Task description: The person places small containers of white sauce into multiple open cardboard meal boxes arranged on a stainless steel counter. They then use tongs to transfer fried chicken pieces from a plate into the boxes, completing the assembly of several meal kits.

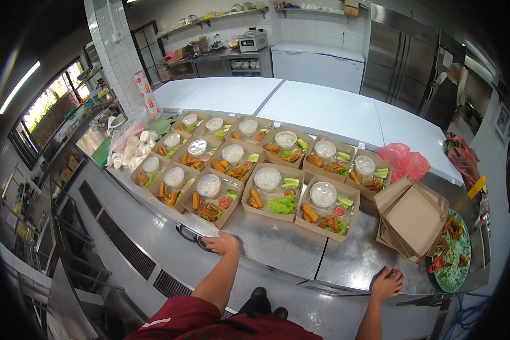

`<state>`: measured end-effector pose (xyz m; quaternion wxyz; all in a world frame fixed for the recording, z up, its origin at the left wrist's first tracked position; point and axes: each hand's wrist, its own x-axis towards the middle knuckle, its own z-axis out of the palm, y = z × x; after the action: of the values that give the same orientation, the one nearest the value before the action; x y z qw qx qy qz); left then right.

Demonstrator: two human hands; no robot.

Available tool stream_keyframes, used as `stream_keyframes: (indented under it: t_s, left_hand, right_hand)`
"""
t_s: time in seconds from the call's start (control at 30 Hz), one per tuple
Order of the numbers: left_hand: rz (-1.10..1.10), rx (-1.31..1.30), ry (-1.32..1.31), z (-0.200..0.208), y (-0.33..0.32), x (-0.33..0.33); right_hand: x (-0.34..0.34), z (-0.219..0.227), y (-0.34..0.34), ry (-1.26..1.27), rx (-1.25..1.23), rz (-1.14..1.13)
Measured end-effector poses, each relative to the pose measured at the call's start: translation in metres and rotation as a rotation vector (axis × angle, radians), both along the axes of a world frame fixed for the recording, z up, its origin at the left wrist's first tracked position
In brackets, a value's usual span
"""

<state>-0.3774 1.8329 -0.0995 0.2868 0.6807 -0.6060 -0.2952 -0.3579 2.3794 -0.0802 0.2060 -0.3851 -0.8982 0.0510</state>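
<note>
My left hand [223, 243] is at the near edge of the steel table [260, 238], its fingers closed on what looks like a pair of black-framed glasses [189, 233]. My right hand [386, 284] rests on the table's front edge further right, fingers loosely bent and somewhat apart, with nothing visible in it. Several open brown cardboard meal boxes [215, 198] stand in rows before me. Each visible one has a round clear-lidded tub [267, 178] and fried food; lettuce [281, 204], cucumber slices and red sauce cups show in many.
To the right are stacked empty box pieces [413, 218], a pink plastic bag [403, 161] and a green platter [456, 266] with fried food. White wrapped bundles [131, 148] lie at the far left. Beyond stand white chest freezers [323, 107]. Another person [446, 93] is at the back right.
</note>
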Motion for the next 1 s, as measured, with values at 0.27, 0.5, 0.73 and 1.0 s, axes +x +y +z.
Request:
stream_keyframes:
  t_s: [0.27, 0.5, 0.73, 1.0]
  left_hand:
    - [0.031, -0.001, 0.002, -0.0013, 0.001, -0.0043]
    - [0.035, -0.037, 0.0, -0.0078, -0.0013, -0.0031]
    - [0.047, -0.033, -0.008, -0.0073, -0.0009, -0.0044]
    - [0.043, -0.016, -0.014, 0.0, 0.0014, -0.0046]
  right_hand:
    - [-0.0006, 0.0017, -0.0005, 0.011, -0.033, -0.002]
    - [0.0003, 0.0016, -0.0009, 0.009, -0.007, -0.002]
    - [0.0007, 0.0013, -0.0011, 0.005, 0.0, 0.0]
    - [0.0, 0.0, -0.0007, 0.013, 0.007, -0.011]
